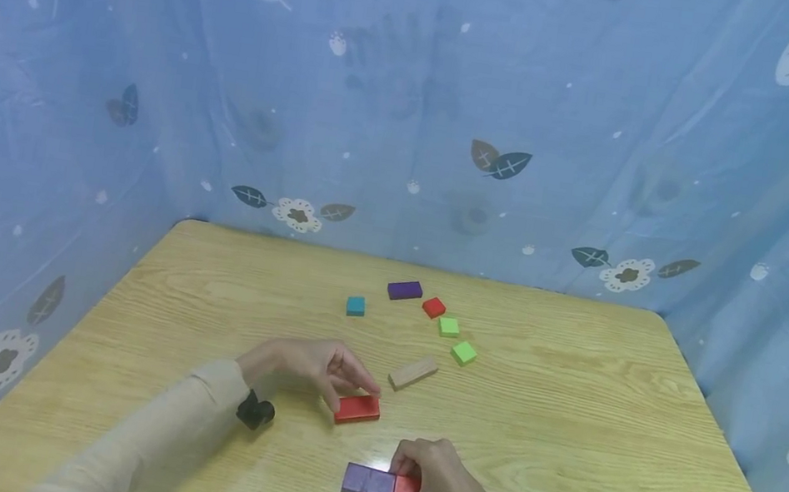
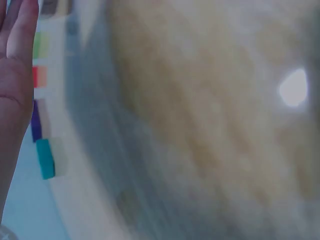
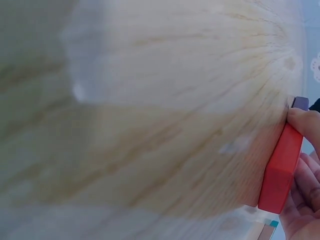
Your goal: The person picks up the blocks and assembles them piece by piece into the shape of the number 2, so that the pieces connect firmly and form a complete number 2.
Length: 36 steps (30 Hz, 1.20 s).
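From the head view I see the left hand [image 1: 326, 367] pinching a red rectangular block [image 1: 358, 410] on the wood-grain tabletop [image 1: 571, 388], the right hand [image 1: 440, 484] grasping another against a purple oblong [image 1: 369, 483]; the left wrist view shows a teal block [image 2: 45, 159], the right, thumb and fingers on red.

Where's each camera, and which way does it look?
Head: worn there, facing forward and down over the table; left hand, right hand and sleeves show.
Left wrist: worn there, facing the table and a teal block; part of the left hand shows.
Right wrist: worn there, facing the table and a red block; part of the right hand pinches it.
Shared by head and right wrist: that red block.
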Each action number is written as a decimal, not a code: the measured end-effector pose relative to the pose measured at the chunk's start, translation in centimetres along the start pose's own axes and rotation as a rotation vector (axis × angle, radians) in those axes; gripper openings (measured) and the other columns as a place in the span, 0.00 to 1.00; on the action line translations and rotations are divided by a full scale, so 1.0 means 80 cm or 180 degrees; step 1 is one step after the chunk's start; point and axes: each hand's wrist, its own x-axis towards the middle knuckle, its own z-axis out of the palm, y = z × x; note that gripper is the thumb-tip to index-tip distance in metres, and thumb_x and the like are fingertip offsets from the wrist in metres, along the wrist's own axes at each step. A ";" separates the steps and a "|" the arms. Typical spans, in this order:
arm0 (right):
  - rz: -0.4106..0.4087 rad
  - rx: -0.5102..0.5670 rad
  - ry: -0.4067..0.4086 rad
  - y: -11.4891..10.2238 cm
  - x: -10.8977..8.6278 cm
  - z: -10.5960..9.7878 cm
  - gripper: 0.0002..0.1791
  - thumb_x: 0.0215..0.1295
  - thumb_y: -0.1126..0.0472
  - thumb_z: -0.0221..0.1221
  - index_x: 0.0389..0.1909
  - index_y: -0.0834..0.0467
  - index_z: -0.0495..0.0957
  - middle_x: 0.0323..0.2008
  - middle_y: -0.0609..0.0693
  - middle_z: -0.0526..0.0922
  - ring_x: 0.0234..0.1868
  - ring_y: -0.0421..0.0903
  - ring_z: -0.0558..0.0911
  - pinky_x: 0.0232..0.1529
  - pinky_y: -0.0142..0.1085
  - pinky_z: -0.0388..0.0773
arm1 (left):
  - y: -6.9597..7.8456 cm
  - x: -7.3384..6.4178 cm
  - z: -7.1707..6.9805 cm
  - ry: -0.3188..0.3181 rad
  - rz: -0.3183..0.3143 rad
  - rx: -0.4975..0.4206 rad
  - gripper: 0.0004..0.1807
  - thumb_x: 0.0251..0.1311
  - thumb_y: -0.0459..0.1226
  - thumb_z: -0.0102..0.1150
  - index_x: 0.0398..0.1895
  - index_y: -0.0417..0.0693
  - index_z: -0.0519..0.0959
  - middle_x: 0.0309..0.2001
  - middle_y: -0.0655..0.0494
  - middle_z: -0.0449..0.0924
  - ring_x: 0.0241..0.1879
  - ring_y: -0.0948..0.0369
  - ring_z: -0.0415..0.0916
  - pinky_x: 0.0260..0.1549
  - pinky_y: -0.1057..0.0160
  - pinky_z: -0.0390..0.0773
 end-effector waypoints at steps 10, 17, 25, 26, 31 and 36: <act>-0.0038 -0.0041 0.0010 -0.001 0.000 -0.001 0.17 0.37 0.64 0.74 0.27 0.54 0.76 0.22 0.36 0.78 0.25 0.26 0.72 0.23 0.18 0.68 | -0.012 0.000 0.010 0.0035 -0.0075 0.0055 0.37 0.46 0.17 0.64 0.64 0.39 0.70 0.65 0.50 0.68 0.67 0.59 0.62 0.65 0.64 0.59; -0.0016 -0.0055 0.0013 -0.001 0.000 -0.001 0.17 0.36 0.64 0.75 0.26 0.54 0.76 0.22 0.37 0.78 0.25 0.26 0.72 0.23 0.19 0.69 | -0.018 0.004 0.014 0.0030 -0.0104 0.0225 0.39 0.44 0.17 0.65 0.65 0.40 0.69 0.66 0.53 0.68 0.67 0.62 0.61 0.64 0.66 0.60; -0.0017 -0.0047 0.0029 0.000 -0.001 -0.001 0.17 0.36 0.63 0.75 0.27 0.54 0.76 0.22 0.36 0.77 0.25 0.26 0.71 0.23 0.18 0.68 | -0.017 0.008 0.014 0.0043 -0.0194 0.0422 0.40 0.43 0.16 0.64 0.65 0.44 0.70 0.67 0.55 0.66 0.68 0.62 0.60 0.64 0.67 0.60; -0.0023 -0.0039 0.0027 0.000 -0.001 0.000 0.17 0.36 0.63 0.75 0.27 0.54 0.76 0.22 0.36 0.77 0.25 0.26 0.71 0.23 0.19 0.69 | -0.017 0.008 0.015 0.0063 -0.0243 0.0439 0.41 0.43 0.16 0.64 0.65 0.45 0.70 0.67 0.56 0.66 0.68 0.62 0.60 0.64 0.67 0.60; -0.0025 -0.0005 0.0017 0.001 -0.001 0.000 0.17 0.37 0.64 0.75 0.27 0.53 0.76 0.22 0.36 0.78 0.25 0.26 0.71 0.24 0.19 0.69 | -0.013 0.010 0.017 0.0213 -0.0484 0.0549 0.41 0.42 0.14 0.63 0.62 0.50 0.74 0.64 0.60 0.70 0.66 0.62 0.63 0.61 0.66 0.65; -0.0023 -0.0003 0.0025 0.002 -0.001 0.000 0.17 0.37 0.64 0.75 0.27 0.53 0.76 0.23 0.36 0.78 0.25 0.26 0.72 0.24 0.19 0.69 | -0.008 0.014 0.019 0.0390 -0.0609 0.0646 0.40 0.38 0.14 0.64 0.56 0.54 0.80 0.60 0.63 0.75 0.63 0.61 0.67 0.58 0.64 0.70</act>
